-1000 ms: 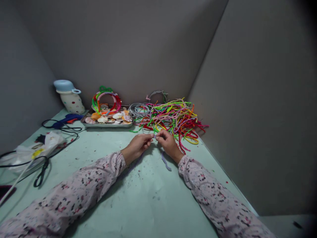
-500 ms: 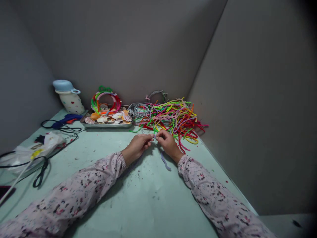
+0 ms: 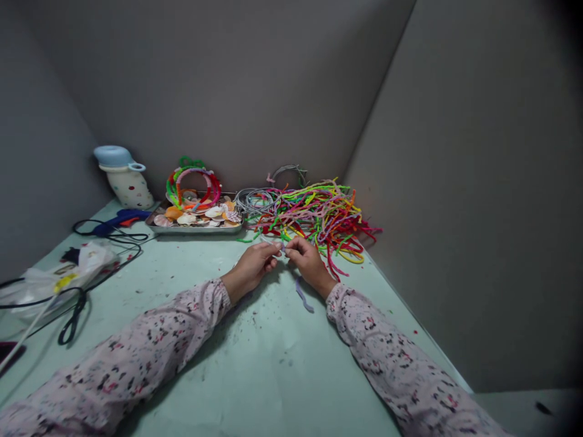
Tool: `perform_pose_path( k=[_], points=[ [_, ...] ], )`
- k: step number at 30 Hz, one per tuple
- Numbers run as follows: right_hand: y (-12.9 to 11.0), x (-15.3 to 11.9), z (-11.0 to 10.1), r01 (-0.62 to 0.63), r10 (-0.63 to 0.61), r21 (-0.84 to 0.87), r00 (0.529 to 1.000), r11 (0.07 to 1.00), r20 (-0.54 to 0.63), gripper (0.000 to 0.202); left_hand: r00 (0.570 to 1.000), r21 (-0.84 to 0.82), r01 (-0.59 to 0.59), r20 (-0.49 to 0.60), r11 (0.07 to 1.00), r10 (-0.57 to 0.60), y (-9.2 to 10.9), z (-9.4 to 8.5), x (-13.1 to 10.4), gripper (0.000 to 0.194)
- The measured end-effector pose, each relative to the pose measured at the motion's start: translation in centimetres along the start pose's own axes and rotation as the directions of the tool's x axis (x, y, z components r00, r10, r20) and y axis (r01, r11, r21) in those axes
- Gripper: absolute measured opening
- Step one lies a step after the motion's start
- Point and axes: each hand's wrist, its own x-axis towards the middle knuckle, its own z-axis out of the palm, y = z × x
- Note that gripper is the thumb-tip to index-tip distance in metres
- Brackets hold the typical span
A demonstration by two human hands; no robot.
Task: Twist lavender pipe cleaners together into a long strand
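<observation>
My left hand (image 3: 255,267) and my right hand (image 3: 308,262) meet above the table, fingertips pinched almost together. Between them is a lavender pipe cleaner (image 3: 304,295), whose loose tail hangs below my right palm. A thin pale strand shows by my left fingertips; I cannot make out whether it is wire or part of the same piece. Just beyond the fingers lies a heap of bright pipe cleaners (image 3: 319,212). Coils of grey wire (image 3: 255,201) rest at its left side.
A metal tray (image 3: 195,230) of seashells (image 3: 186,219) holds colourful wrapped hoops (image 3: 175,188). Left of it are a blue-capped bottle (image 3: 127,185), a blue tool (image 3: 113,223) with a black cord and a plastic bag (image 3: 93,258). Grey panels enclose the table (image 3: 273,376).
Both hands keep nearly the same place, with small shifts of the fingers around the lavender pipe cleaner. A pale strand shows more clearly above my left fingers. The view has moved slightly.
</observation>
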Motion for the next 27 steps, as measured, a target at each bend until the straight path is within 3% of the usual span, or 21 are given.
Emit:
perform_pose_path(
  k=[8,14,27],
  points=[
    [-0.01,0.0,-0.22,0.009,-0.012,0.049,0.999,0.999,0.048,0.011,1.0,0.0,-0.013,0.003,1.0,0.013,-0.13,0.01,0.08,0.027],
    [-0.07,-0.02,-0.23,0.019,-0.018,-0.026,0.998,0.999,0.054,0.013,0.999,0.031,-0.038,-0.004,0.999,0.038,-0.3,0.02,0.02,0.028],
    [-0.27,0.0,-0.14,-0.066,0.065,0.012,0.993,0.998,0.103,0.015,0.988,0.176,-0.142,-0.035,0.974,0.15,-0.52,-0.13,0.31,0.027]
  ],
)
